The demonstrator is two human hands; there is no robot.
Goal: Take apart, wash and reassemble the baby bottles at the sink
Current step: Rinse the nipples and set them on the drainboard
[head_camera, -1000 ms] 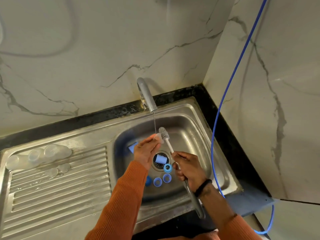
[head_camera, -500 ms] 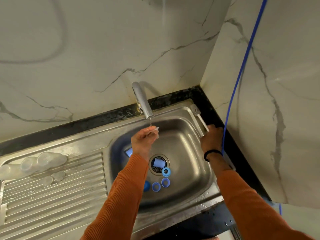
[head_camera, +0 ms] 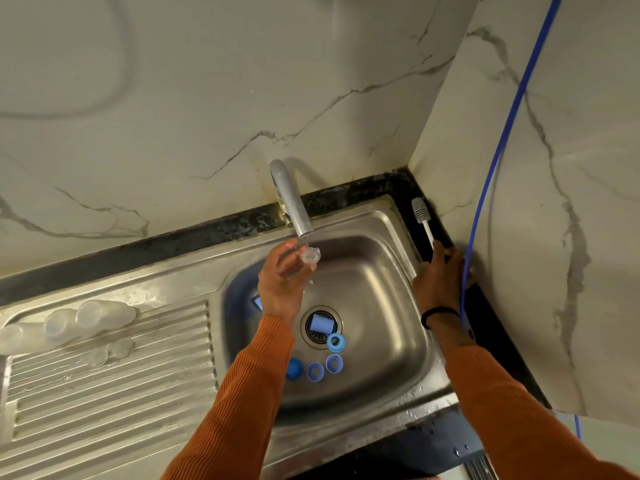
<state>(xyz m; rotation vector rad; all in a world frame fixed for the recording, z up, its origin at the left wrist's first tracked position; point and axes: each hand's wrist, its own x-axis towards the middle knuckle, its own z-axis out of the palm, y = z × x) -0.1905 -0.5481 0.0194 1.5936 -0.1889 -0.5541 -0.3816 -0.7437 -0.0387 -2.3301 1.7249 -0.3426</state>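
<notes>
My left hand [head_camera: 282, 278] holds a clear silicone teat [head_camera: 309, 255] under the thin stream from the tap [head_camera: 292, 202]. My right hand [head_camera: 440, 275] is on the handle of the bottle brush [head_camera: 420, 214], which lies on the black ledge right of the sink, bristles pointing to the back. In the basin [head_camera: 374, 299] lie blue screw rings [head_camera: 335, 342] [head_camera: 315, 371] [head_camera: 334, 363], a blue cap [head_camera: 294, 368] and a light blue piece on the drain [head_camera: 320, 323]. Clear bottles [head_camera: 86, 317] lie on the drainboard at the left.
A blue hose [head_camera: 498, 161] runs down the right marble wall past my right wrist. Marble walls close the back and right. The ribbed drainboard [head_camera: 110, 375] spreads to the left. A blue object [head_camera: 257, 301] shows in the basin behind my left hand.
My right hand carried the brush from over the drain to the right ledge and laid it there. My left hand lifted the teat up under the tap.
</notes>
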